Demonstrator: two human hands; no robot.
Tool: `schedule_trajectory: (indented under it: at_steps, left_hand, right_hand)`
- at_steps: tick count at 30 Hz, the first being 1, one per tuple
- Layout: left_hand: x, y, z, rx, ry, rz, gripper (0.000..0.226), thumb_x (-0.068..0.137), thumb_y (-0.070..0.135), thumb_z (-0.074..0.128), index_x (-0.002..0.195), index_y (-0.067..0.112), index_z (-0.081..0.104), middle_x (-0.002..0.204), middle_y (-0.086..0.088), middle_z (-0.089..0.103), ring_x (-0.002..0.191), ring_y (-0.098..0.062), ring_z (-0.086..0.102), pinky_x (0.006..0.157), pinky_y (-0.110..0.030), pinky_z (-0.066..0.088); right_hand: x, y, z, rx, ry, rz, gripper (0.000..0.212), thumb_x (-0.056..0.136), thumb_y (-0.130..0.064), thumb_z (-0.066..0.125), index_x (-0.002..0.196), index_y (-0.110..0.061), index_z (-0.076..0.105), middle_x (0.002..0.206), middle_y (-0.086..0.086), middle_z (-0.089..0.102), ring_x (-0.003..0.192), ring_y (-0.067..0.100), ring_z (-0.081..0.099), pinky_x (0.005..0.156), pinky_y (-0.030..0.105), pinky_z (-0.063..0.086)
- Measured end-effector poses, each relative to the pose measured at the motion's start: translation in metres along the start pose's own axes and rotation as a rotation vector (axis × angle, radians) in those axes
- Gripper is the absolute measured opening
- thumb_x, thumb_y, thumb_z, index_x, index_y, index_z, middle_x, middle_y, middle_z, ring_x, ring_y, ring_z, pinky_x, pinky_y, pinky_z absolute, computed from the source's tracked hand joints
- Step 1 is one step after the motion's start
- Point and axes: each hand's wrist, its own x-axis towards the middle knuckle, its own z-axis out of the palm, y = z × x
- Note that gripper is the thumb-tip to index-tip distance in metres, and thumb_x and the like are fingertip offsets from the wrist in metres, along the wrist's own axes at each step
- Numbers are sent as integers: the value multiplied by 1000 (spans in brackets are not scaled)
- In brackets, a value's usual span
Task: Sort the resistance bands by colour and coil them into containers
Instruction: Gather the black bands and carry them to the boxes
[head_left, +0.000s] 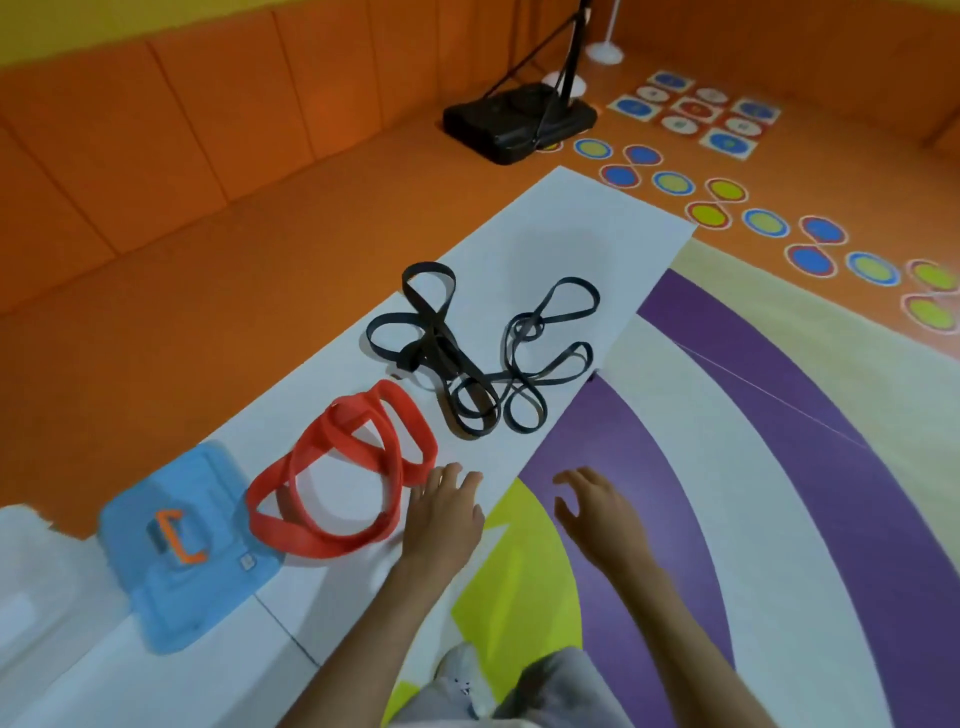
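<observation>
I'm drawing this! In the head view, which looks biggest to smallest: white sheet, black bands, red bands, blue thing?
1. white sheet
2. black bands
3. red bands and blue thing, which look about alike

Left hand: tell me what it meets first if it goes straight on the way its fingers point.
Most likely the tangle of black bands on the white sheet. The left hand points just past the right end of the red bands, so it could brush those first; its height is unclear.
</observation>
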Motion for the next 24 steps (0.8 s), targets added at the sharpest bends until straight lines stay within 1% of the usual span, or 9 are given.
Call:
schedule_trajectory:
  at_steps: [3,5,9,11,14,17,19,21,24]
  left_hand:
    - [48,8,-6,-30,-54,-37,52,106,29,50,157,27,41,162,0,38,149,-24,34,118,-41,33]
    - [82,13,-2,-31,-78,-73,55,106,31,52,159,27,38,164,-1,36,150,-25,34,117,-43,36]
    - [151,29,9,-102,-146,-222,70,101,51,59,162,33,32,175,-5,11,156,-33,25,121,-52,33]
    - [185,35,14,-131,-147,-331,78,96,55,64,163,36,28,176,-4,1,158,-35,21,121,-55,32]
    - [228,45,19,-160,-197,-473,85,94,58,66,164,40,22,177,-2,-5,160,-37,13,121,-63,31]
    - [261,52,25,-156,-258,-560,91,93,58,70,165,42,17,176,-1,-11,160,-40,6,120,-71,28]
    - [277,54,30,-129,-287,-608,96,92,57,72,165,45,12,176,0,-16,161,-42,0,119,-74,26]
    - [290,54,35,-119,-321,-663,100,91,57,74,166,46,9,176,-1,-19,161,-43,-2,119,-76,25]
    - [303,53,41,-144,-367,-714,103,90,50,78,166,46,8,175,-2,-21,161,-43,-4,117,-77,27]
  right_hand:
    - [54,21,-3,-55,-84,-41,41,104,-32,63,143,-21,59,144,4,57,127,29,60,96,42,53]
    - [93,37,-1,-112,-167,-66,51,103,-36,64,151,-24,51,152,4,50,136,29,52,104,42,50]
    - [174,68,-3,-196,-293,-119,70,100,-39,66,161,-28,34,163,6,35,146,31,40,111,47,47]
    - [210,83,-6,-204,-330,-155,72,100,-37,67,162,-30,32,165,6,32,149,31,37,112,47,46]
    - [255,105,-12,-198,-391,-197,76,98,-36,70,163,-31,29,166,5,30,150,31,33,113,49,45]
    - [297,122,-17,-232,-421,-262,81,95,-35,71,163,-33,26,168,5,26,155,31,26,114,49,44]
    - [326,130,-18,-268,-418,-312,87,94,-35,72,165,-34,21,172,7,18,159,32,18,120,52,38]
    - [354,134,-17,-331,-420,-368,98,91,-37,76,166,-33,14,176,8,5,163,34,5,126,58,24]
    - [391,135,-13,-416,-464,-417,126,83,-47,85,167,-38,-10,174,8,-25,161,38,-20,123,73,4]
